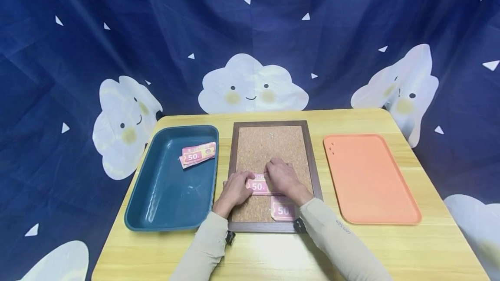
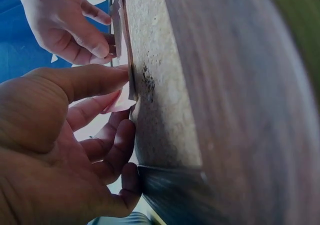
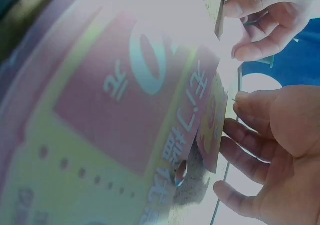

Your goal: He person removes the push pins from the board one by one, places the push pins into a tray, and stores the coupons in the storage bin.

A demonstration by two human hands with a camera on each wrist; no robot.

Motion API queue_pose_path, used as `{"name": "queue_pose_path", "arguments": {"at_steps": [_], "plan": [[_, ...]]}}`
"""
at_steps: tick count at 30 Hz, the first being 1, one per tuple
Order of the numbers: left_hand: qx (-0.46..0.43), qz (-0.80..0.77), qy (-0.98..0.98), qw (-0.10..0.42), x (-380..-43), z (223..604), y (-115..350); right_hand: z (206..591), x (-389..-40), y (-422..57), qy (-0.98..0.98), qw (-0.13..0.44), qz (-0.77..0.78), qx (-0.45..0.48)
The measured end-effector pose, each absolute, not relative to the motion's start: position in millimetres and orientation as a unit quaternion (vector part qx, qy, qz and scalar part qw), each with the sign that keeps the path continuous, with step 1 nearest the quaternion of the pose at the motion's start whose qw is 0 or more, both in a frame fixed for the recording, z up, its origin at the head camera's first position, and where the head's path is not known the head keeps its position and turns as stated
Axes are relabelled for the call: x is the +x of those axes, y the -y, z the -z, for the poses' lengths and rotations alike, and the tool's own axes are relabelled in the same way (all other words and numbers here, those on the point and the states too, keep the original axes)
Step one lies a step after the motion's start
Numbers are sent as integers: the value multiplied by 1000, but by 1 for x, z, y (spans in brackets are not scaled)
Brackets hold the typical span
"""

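A brown-framed cork board (image 1: pixel 244 155) lies on the table. On its lower half is a pink coupon (image 1: pixel 258 186) marked 50. My left hand (image 1: pixel 236 189) pinches the coupon's left end between thumb and fingers. Over its right part, my right hand (image 1: pixel 282 177) has thumb and index finger together, and a thin pin tip (image 3: pixel 233 100) shows between them; the rest of that thumbtack is hidden. Below, a second coupon (image 1: pixel 283 210) lies on the board, partly under my right forearm. A silver tack (image 3: pixel 181 173) sits at its edge in the right wrist view.
Left of the board stands a deep blue bin (image 1: pixel 172 203) with several coupons (image 1: pixel 197 154) in it. An orange tray (image 1: pixel 375 181) lies to the right, with several tiny dark pieces (image 1: pixel 332 148) in its far left corner. A cloud-patterned curtain (image 1: pixel 273 25) hangs behind the table.
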State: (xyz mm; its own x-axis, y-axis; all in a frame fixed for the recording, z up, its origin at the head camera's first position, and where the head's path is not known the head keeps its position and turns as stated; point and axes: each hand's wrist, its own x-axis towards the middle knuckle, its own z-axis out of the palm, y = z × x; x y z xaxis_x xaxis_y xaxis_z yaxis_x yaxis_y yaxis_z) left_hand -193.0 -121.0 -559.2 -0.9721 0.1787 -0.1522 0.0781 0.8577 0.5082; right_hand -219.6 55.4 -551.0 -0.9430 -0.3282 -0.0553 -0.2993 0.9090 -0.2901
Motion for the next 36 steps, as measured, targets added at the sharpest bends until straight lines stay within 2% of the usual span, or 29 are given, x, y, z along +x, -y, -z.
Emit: {"name": "queue_pose_path", "arguments": {"at_steps": [7,25,36], "plan": [[56,-287,-952,95,-192,557,123,550,-219,-57,-973,52,152,-168],[68,-345,-935,37,-191,548,128,536,-218,-69,-971,26,168,-170],[51,-374,-926,35,-190,538,129,532,-220,-87,-976,26,163,-144]]}}
